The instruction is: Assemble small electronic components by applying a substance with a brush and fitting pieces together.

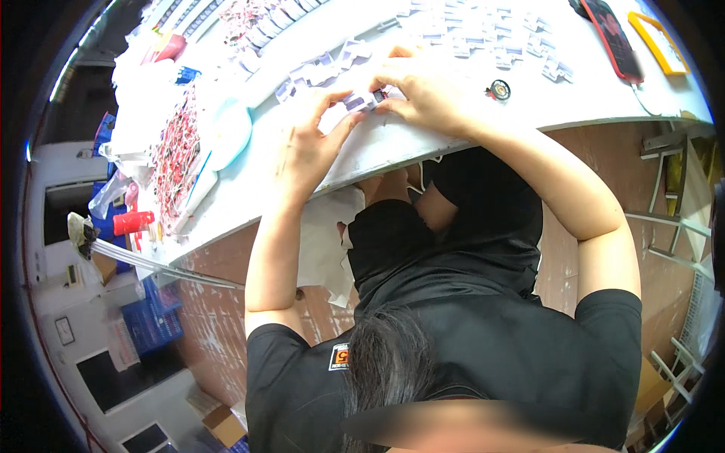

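Close to the table's near edge, a small pale plastic part (359,102) is pinched between my two hands. My left hand (311,140) grips its left side with thumb and forefinger. At its right end, my right hand (424,89) pinches with thumb and fingertips, where a small dark piece with a bit of red (379,95) shows. Just beyond my hands lie several similar pale plastic parts (316,72). To the right of my right hand is a small round black component (499,90) with a red bit beside it.
Rows of pale plastic parts (483,34) cover the table's (559,98) far side. A pile of red and white wires (175,155) lies left beside a light blue dish (231,134). A phone with a red edge (613,41) and a yellow frame (658,44) rest at far right.
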{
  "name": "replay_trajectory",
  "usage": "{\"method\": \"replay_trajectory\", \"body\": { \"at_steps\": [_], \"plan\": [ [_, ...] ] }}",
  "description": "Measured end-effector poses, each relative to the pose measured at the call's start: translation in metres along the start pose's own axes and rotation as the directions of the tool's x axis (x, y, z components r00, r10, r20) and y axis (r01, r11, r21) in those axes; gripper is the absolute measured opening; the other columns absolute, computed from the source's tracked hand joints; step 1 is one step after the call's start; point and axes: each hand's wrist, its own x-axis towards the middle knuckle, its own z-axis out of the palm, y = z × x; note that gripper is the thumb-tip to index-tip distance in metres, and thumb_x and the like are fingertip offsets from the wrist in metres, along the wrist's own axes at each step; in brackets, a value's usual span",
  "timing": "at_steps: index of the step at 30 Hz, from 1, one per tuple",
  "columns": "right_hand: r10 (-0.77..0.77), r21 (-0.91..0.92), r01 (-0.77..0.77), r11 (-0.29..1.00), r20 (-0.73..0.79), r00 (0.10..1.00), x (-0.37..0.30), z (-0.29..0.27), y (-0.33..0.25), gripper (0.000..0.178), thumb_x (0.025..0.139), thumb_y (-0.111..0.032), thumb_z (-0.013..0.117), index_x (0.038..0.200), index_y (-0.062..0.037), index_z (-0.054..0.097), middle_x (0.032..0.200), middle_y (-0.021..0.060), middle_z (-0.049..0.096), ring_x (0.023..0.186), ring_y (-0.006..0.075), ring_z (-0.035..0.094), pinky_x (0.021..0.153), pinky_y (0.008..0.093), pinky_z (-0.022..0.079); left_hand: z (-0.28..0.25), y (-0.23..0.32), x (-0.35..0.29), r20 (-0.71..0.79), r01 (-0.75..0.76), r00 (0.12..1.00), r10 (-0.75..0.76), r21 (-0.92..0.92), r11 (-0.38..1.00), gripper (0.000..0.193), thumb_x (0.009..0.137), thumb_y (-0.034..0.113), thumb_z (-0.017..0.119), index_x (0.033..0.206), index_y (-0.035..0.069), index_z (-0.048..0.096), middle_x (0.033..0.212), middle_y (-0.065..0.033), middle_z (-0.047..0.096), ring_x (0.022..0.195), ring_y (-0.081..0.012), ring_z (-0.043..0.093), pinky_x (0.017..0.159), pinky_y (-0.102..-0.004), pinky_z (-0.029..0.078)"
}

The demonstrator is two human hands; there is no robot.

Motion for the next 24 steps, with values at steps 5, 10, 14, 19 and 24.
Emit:
{"method": "replay_trajectory", "body": {
  "at_steps": [5, 10, 14, 19, 24],
  "plan": [
    [0.056, -0.009, -0.055, 0.998, 0.130, 0.990, 0.004, -0.013, 0.005, 0.024, 0.082, -0.024, 0.074, 0.101, -0.0097, 0.071, 0.110, 0.0126, 0.059, 0.113, 0.0318, 0.051, 0.098, 0.0428, 0.043, 0.005, 0.000, 0.009, 0.058, 0.069, 0.996, -0.068, -0.019, 0.997, 0.034, 0.089, 0.026, 0.074, 0.117, 0.009, 0.066, 0.102, -0.0110, 0.071, 0.074, -0.0248, 0.068, 0.072, -0.0347, 0.054],
    [0.042, 0.014, -0.044, 0.999, 0.104, 0.994, 0.006, -0.008, 0.001, 0.022, 0.082, -0.023, 0.074, 0.098, -0.0095, 0.070, 0.106, 0.0117, 0.061, 0.114, 0.0303, 0.051, 0.097, 0.0422, 0.044, 0.003, -0.008, 0.007, 0.048, 0.049, 0.998, -0.049, -0.001, 0.999, 0.032, 0.089, 0.026, 0.073, 0.115, 0.008, 0.065, 0.102, -0.0112, 0.071, 0.060, -0.0204, 0.060, 0.066, -0.0347, 0.052],
    [0.041, 0.023, -0.044, 0.999, 0.087, 0.995, 0.006, -0.011, 0.010, 0.020, 0.080, -0.015, 0.075, 0.097, -0.0081, 0.067, 0.103, 0.0102, 0.063, 0.107, 0.0296, 0.055, 0.092, 0.0398, 0.044, 0.003, -0.004, 0.013, 0.071, 0.042, 0.997, -0.038, -0.060, 0.997, 0.033, 0.089, 0.026, 0.073, 0.116, 0.009, 0.065, 0.104, -0.0107, 0.071, 0.065, -0.0220, 0.063, 0.069, -0.0353, 0.053],
    [0.062, 0.022, -0.064, 0.998, 0.110, 0.992, 0.016, -0.011, 0.016, 0.023, 0.082, -0.019, 0.076, 0.101, -0.0088, 0.070, 0.105, 0.0102, 0.065, 0.107, 0.0278, 0.055, 0.090, 0.0392, 0.045, -0.001, -0.013, 0.020, 0.066, 0.062, 0.996, -0.059, -0.046, 0.997, 0.041, 0.085, 0.027, 0.079, 0.122, 0.012, 0.068, 0.106, -0.0094, 0.071, 0.098, -0.0197, 0.066, 0.079, -0.0313, 0.053],
    [0.140, 0.309, -0.116, 0.944, -0.054, 0.989, 0.035, -0.020, 0.030, 0.034, 0.087, -0.034, 0.076, 0.110, -0.0106, 0.071, 0.106, 0.0085, 0.069, 0.105, 0.0230, 0.059, 0.091, 0.0371, 0.045, -0.028, -0.007, 0.050, -0.057, -0.020, 0.998, 0.013, -0.118, 0.993, 0.050, 0.085, 0.030, 0.079, 0.130, 0.014, 0.066, 0.116, -0.0090, 0.071, 0.105, -0.0203, 0.066, 0.090, -0.0350, 0.053]
  ]
}}
